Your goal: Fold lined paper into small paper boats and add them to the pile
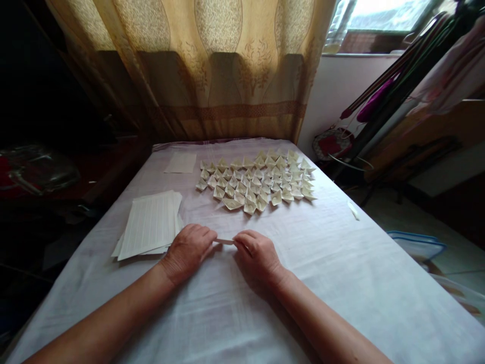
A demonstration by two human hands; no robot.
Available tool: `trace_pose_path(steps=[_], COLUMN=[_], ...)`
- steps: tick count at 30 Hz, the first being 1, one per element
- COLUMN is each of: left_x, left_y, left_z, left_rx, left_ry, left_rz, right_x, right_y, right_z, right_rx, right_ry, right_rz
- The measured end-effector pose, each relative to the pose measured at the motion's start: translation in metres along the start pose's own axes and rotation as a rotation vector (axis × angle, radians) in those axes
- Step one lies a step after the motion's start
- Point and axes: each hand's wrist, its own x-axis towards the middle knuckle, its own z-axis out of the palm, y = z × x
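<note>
Between my two hands is a small folded piece of paper point(225, 241), seen nearly edge-on as a narrow pale strip. My left hand point(192, 245) pinches its left end, and my right hand point(258, 251) pinches its right end. Both hands are closed, just above the cloth, and the fingers hide most of the paper. Beyond them stand several rows of folded paper boats point(250, 184), packed close together. Left of my left hand lies an uneven stack of printed paper sheets point(148, 222).
The table point(326, 283) is covered with a pale cloth. A single sheet point(181, 163) lies at the far left, and a small white scrap point(353, 210) near the right edge. A curtain point(223, 76) hangs behind the table. Blue-edged plastic containers point(417, 245) are below on the right.
</note>
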Motion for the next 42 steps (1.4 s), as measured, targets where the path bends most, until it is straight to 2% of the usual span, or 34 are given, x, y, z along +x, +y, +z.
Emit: trace_pose_path(steps=[5,9,15,19,24,29,38,42], left_x=[0.006,0.007,0.002,0.003,0.004,0.004,-0.002,-0.006], left_y=[-0.005,-0.002,0.011,0.022,0.04,0.045,0.041,0.04], left_z=[-0.004,0.007,0.014,0.012,0.013,0.014,0.012,0.012], left_rx=[-0.717,-1.131,-1.47,-1.72,-1.822,-1.796,-1.894,-1.941], left_ry=[-0.055,-0.047,0.043,0.134,0.122,0.117,0.038,-0.013], left_rz=[-0.39,-0.635,-0.833,-1.024,-1.066,-1.145,-1.185,-1.204], right_x=[0.003,0.005,0.004,0.004,0.002,-0.005,-0.006,-0.005], right_y=[-0.005,-0.006,-0.008,-0.013,-0.017,-0.014,-0.009,-0.012], right_z=[-0.003,-0.003,-0.001,-0.002,-0.001,0.004,-0.005,-0.01], right_rx=[0.474,0.727,0.826,0.898,0.917,0.897,0.434,0.254], right_ry=[-0.041,-0.052,0.039,0.059,0.065,0.081,0.108,0.175], right_rz=[0.353,0.5,0.557,0.574,0.586,0.471,-0.098,-0.278])
